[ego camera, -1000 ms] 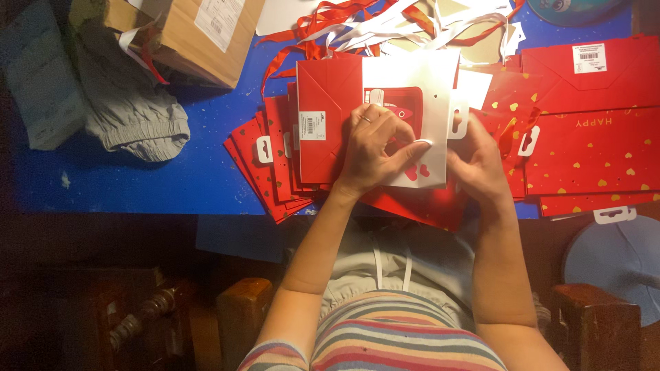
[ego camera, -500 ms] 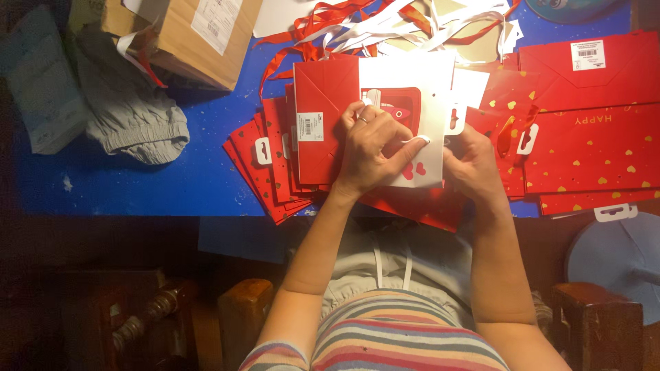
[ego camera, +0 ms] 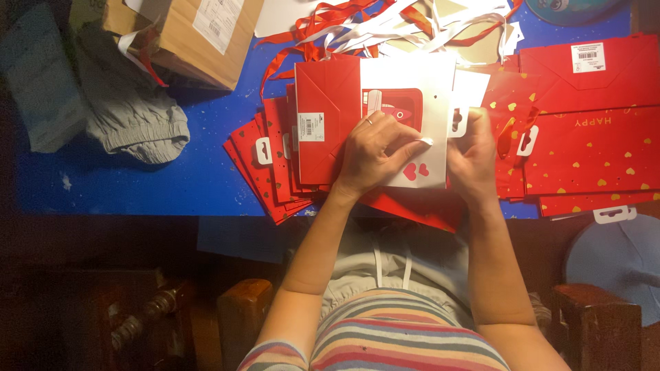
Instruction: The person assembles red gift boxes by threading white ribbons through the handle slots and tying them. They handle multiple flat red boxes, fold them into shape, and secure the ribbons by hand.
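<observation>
A flat red and white paper gift bag (ego camera: 412, 82) with small red hearts lies on top of a fanned stack of folded red bags (ego camera: 275, 165) on the blue table (ego camera: 137, 185). My left hand (ego camera: 375, 154) presses on the bag's middle, fingertips pinching something small and white at its right edge. My right hand (ego camera: 474, 154) grips the bag's right edge beside a white hang tab (ego camera: 457, 122).
More folded red bags with gold hearts (ego camera: 591, 151) lie at the right. Red and white ribbons (ego camera: 385, 20) are piled at the back. A cardboard box (ego camera: 199, 34) and grey clothing (ego camera: 130, 124) sit at the left. Wooden chair arms (ego camera: 240, 309) flank my lap.
Both hands stay on the top bag; the fingers of my left hand have shifted slightly along its right edge.
</observation>
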`<state>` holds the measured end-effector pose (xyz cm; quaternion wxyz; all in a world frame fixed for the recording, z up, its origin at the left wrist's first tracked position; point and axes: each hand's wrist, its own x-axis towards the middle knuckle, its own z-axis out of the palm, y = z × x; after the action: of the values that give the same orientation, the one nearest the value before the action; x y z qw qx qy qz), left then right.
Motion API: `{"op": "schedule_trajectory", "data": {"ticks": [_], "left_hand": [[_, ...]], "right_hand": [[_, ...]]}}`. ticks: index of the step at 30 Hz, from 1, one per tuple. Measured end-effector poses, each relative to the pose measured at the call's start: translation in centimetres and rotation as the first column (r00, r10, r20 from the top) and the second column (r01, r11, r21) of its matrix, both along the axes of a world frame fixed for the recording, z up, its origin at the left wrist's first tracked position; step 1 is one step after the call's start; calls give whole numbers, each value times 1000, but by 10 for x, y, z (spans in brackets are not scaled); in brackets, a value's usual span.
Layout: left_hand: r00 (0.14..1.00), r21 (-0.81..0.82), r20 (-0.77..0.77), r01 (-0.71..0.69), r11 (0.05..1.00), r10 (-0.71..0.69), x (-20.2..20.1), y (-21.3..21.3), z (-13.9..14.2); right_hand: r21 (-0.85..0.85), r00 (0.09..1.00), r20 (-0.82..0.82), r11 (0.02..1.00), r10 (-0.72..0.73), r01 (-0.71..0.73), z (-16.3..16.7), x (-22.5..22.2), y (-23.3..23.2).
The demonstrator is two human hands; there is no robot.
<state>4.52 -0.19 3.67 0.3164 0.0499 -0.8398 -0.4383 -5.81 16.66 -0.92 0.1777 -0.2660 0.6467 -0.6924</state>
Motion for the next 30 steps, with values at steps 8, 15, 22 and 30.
{"op": "schedule_trajectory", "data": {"ticks": [8, 15, 22, 30], "left_hand": [[996, -62, -51, -77, 995, 74, 2, -2, 5], [995, -130, -68, -86, 988, 78, 1, -3, 6], [1000, -115, -28, 0, 993, -3, 1, -2, 5], [998, -71, -52, 14, 997, -18, 3, -2, 5]], "right_hand": [[86, 970, 150, 975, 193, -207, 17, -6, 13], [90, 995, 87, 995, 44, -52, 6, 4, 10], [-29, 994, -23, 994, -103, 102, -6, 9, 0], [69, 985, 97, 986, 145, -153, 19, 2, 12]]}}
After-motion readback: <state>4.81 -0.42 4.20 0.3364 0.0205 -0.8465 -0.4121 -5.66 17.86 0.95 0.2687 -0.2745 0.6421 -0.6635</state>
